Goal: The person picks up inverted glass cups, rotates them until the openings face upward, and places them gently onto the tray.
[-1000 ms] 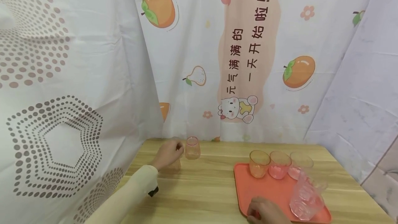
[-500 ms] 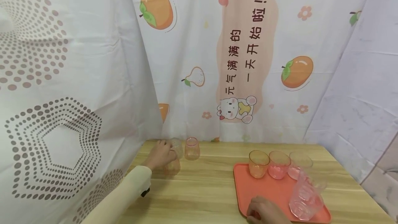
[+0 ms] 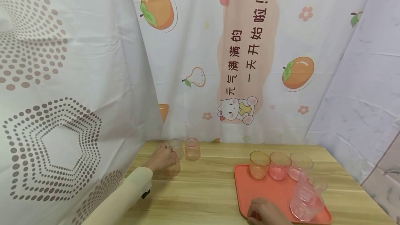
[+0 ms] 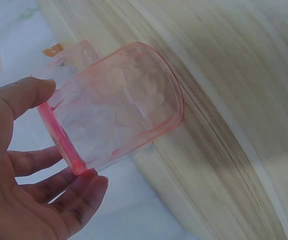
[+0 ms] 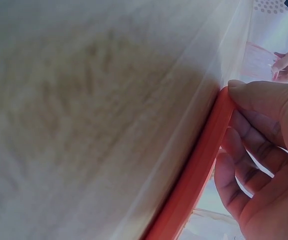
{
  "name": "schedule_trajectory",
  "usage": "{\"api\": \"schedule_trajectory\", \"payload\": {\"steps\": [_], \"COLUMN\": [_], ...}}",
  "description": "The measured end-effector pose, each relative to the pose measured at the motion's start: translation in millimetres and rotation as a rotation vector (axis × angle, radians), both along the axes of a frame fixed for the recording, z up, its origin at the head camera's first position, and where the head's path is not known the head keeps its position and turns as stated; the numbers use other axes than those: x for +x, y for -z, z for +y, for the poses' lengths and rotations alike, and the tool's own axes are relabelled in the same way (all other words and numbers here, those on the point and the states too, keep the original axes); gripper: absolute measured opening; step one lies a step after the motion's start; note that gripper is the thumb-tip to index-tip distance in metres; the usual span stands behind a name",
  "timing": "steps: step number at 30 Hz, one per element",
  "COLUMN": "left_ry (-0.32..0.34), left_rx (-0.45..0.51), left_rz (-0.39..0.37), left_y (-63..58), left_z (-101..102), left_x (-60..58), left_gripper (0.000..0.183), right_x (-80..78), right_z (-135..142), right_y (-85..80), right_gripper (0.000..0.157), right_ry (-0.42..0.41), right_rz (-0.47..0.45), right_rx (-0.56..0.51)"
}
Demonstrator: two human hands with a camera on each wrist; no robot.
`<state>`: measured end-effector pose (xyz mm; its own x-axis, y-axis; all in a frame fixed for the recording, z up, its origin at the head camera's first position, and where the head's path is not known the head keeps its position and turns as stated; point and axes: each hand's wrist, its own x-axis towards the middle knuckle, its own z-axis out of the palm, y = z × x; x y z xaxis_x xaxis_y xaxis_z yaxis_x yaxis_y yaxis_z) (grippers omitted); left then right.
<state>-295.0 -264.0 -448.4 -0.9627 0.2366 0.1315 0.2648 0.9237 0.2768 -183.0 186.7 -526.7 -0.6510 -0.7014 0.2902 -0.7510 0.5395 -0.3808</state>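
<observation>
My left hand (image 3: 160, 159) holds a pink clear-plastic cup (image 3: 173, 168) by its base. In the left wrist view, the pink cup (image 4: 119, 102) stands upside down, its wide rim at the tabletop, with the thumb on one side of the base and fingers on the other. Just behind it are a colourless cup (image 3: 177, 147) and a peach-pink cup (image 3: 192, 151), both also upside down. My right hand (image 3: 267, 211) is at the near left corner of the red tray (image 3: 265, 188). In the right wrist view, thumb and fingers pinch the tray's rim (image 5: 194, 180).
On the tray's far side stand an orange cup (image 3: 259, 167), a pink cup (image 3: 279, 169) and a pale cup (image 3: 297, 171), mouths up. A clear pink-tinted pitcher (image 3: 306, 202) stands at its right. A patterned curtain (image 3: 193, 61) hangs behind the wooden table (image 3: 200, 190).
My left hand has moved left from the colourless cup, which it partly hid, to the nearer pink cup, and its fingers are round that cup's base. My right hand stays at the tray corner.
</observation>
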Motion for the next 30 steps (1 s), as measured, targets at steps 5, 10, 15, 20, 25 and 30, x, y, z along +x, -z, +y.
{"api": "schedule_trajectory", "payload": {"steps": [5, 10, 15, 20, 25, 30], "left_ry": [0.013, 0.01, 0.01, 0.029, 0.015, 0.01], "left_rx": [0.013, 0.052, 0.064, 0.042, 0.056, 0.082], "left_rz": [-0.013, -0.023, -0.025, 0.003, 0.003, 0.003], "left_y": [4.2, 4.4, 4.0, 3.9, 0.9, -3.3], "left_z": [-3.5, -4.6, -3.6, -3.6, -2.3, -2.1], "left_x": [-6.2, -7.4, -6.8, -7.8, -5.5, -3.0], "left_gripper": [0.039, 0.038, 0.039, 0.036, 0.037, 0.034], "right_x": [-0.1, 0.3, 0.4, 0.1, -0.3, -0.8], "right_z": [-0.1, -0.5, -0.5, -0.3, 0.1, 0.8], "right_y": [-0.1, -0.9, -0.4, -0.6, -0.7, -0.5], "right_gripper": [0.014, 0.014, 0.014, 0.013, 0.013, 0.013], "right_ry": [0.004, 0.013, 0.019, 0.023, 0.018, 0.015], "right_rz": [-0.03, -0.053, -0.068, -0.091, -0.096, -0.09], "right_rx": [0.01, 0.015, 0.007, 0.004, 0.006, 0.015]}}
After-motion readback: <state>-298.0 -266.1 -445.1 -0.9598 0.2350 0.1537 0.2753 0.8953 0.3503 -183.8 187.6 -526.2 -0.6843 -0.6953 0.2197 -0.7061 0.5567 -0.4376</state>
